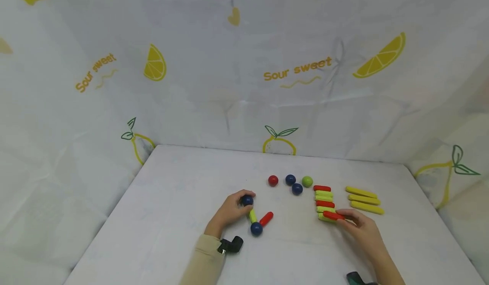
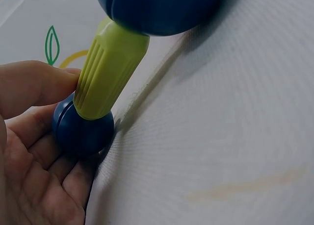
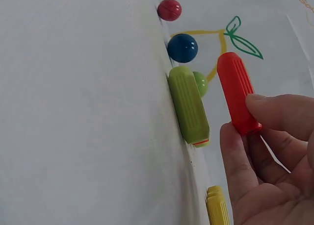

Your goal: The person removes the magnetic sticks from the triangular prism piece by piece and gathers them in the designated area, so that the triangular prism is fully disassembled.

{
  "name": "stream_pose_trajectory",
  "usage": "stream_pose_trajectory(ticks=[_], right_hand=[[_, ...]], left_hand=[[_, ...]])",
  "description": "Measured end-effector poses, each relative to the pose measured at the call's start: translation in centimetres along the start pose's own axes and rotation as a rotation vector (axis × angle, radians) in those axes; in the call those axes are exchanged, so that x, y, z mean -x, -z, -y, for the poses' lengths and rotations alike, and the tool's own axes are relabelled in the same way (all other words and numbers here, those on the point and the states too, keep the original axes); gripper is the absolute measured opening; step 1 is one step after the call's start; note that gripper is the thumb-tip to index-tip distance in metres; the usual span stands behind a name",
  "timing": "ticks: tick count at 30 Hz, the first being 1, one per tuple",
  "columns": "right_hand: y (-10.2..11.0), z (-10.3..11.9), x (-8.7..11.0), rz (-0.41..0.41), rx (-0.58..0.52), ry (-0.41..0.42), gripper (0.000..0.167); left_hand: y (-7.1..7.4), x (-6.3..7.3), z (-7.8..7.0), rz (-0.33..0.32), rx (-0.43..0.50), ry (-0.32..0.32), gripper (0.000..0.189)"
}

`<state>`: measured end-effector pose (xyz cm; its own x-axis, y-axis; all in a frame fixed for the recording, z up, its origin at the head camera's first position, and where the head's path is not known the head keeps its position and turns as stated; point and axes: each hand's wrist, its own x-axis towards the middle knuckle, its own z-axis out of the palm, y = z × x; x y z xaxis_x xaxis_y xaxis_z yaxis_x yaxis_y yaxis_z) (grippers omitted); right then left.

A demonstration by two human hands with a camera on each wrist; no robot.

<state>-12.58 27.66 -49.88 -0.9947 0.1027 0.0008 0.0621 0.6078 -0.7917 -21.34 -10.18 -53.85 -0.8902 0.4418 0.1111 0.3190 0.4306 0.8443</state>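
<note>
My left hand (image 1: 228, 210) holds a dark blue ball (image 1: 247, 200), fingers around its far side. In the left wrist view the thumb presses the lime-green rod (image 2: 109, 70) joined to it. That rod leads to a second blue ball (image 1: 256, 229) nearer me, from which a short red rod (image 1: 266, 219) sticks out to the right. My right hand (image 1: 361, 230) pinches another red rod (image 1: 332, 215) between thumb and fingers. The right wrist view shows this red rod (image 3: 235, 90) raised, its free end pointing away from the hand. Beneath it in the head view lies a lime-green rod (image 1: 324, 218).
Several short rods, red (image 1: 324, 204) and lime-green (image 1: 324, 193), lie in a column. Three longer yellow rods (image 1: 363, 199) lie right of them. Toward the back sit a red ball (image 1: 273, 180), two blue balls (image 1: 290, 180) and a green ball (image 1: 307, 181). A lemon-print cloth (image 1: 214, 85) hangs behind.
</note>
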Motion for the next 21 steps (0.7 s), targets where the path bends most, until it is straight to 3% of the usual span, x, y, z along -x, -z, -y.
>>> stream_pose_trajectory(ticks=[6, 13, 21], right_hand=[[-0.3, -0.6, -0.2, 0.049, 0.05, 0.006, 0.031], [-1.0, -0.3, -0.2, 0.079, 0.076, -0.042, 0.028], [-1.4, -0.2, 0.1, 0.052, 0.141, -0.043, 0.027]], left_hand=[[0.0, -0.1, 0.1, 0.0, -0.012, -0.004, 0.034], [0.0, -0.2, 0.1, 0.002, 0.008, 0.0, 0.033], [0.0, -0.1, 0.2, 0.001, -0.002, 0.0, 0.033]])
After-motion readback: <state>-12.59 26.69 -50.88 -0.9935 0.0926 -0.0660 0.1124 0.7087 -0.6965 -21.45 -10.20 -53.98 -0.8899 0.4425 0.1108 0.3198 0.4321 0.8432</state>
